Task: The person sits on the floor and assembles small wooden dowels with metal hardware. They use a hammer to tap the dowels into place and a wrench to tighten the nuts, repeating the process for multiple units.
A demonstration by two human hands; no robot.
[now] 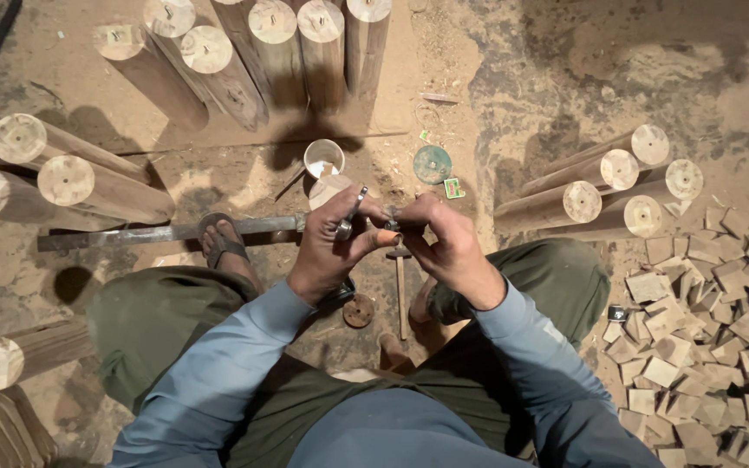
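I sit on a dusty floor with my knees apart. My left hand (pixel 333 247) grips a slim metal tool (pixel 350 215) that sticks up between its fingers. My right hand (pixel 440 243) pinches a small metal piece (pixel 392 217) right beside it, the fingertips of both hands touching. Just beyond my hands stands a tapered wooden leg (pixel 329 187), its pale round end facing up. Under my hands a hammer (pixel 400 290) lies on the floor, and a small round wooden disc (pixel 358 310) rests beside it.
Tapered wooden legs stand at the top (pixel 275 48), left (pixel 88 186) and right (pixel 604 186). A pile of small wooden blocks (pixel 713 321) fills the right side. A long metal bar (pixel 158 233) lies under my sandalled foot (pixel 223 247). A white cup (pixel 323 159) and a green disc (pixel 433 164) sit beyond.
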